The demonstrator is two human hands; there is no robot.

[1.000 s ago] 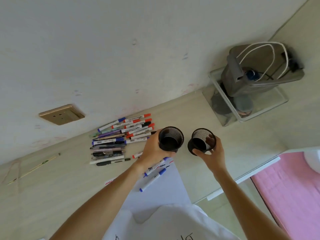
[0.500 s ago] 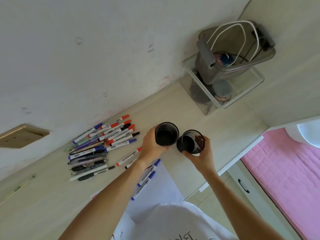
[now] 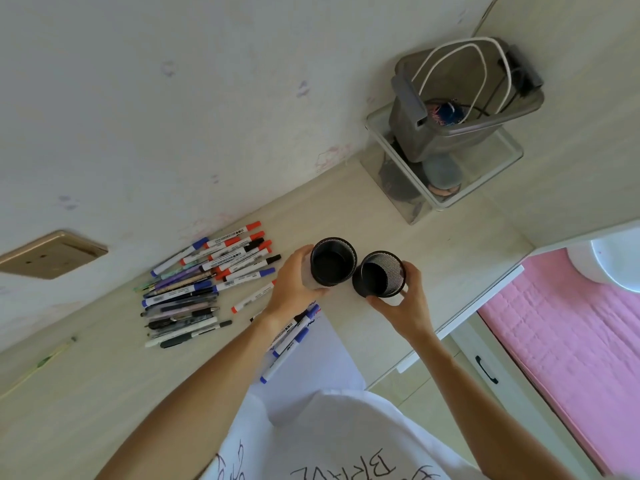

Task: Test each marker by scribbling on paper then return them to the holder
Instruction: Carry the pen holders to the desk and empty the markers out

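Both hands are curled around holders: the left hand (image 3: 294, 284) grips a black round mesh pen holder (image 3: 333, 261) from its left side, and the right hand (image 3: 403, 304) wraps its fingers and thumb around a second black mesh pen holder (image 3: 380, 274) from below and to the right. Each cup stands with its mouth facing up toward the camera, the two rims touching or just beside each other, and both look hollow and dark inside. They sit over the pale wood-grain desk (image 3: 104, 393), near the wall. To the left of the left hand lies a loose heap of white-barrelled markers with red, blue and black caps, mixed with darker pens (image 3: 204, 282), spread flat on the desk and fanned roughly parallel. One red-capped marker (image 3: 254, 296) lies apart from the heap, just beside the left wrist. Under the left forearm a white sheet of paper (image 3: 311, 358) carries a few blue-capped markers (image 3: 291, 344). Further back on the desk, in the corner, stands a clear plastic box (image 3: 446, 181) with a grey bin (image 3: 460, 109) holding white cords on top.
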